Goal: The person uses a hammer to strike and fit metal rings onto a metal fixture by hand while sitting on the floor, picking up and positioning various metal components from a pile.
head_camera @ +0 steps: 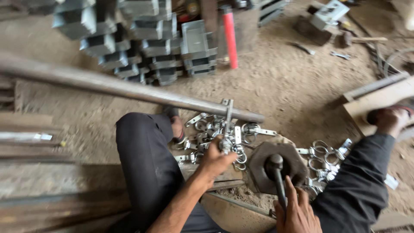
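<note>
My left hand point(214, 160) grips a shiny metal strip piece point(227, 129) that stands upright over a pile of small metal ring clamps point(207, 131). My right hand point(296, 212) is closed around the dark handle of a hammer point(276, 172), whose head rests on a heavy hexagonal iron block point(276, 166). More ring clamps point(323, 157) lie to the right of the block. My legs in dark trousers frame the work, with one foot point(177, 127) by the left pile and the other point(390, 118) at the far right.
A long steel pipe point(129, 88) slants across the dirt floor just beyond the clamps. Stacks of grey metal channel pieces point(142, 43) and a red rod point(230, 36) stand at the back. Wooden planks point(26, 129) lie left, a board point(379, 97) right.
</note>
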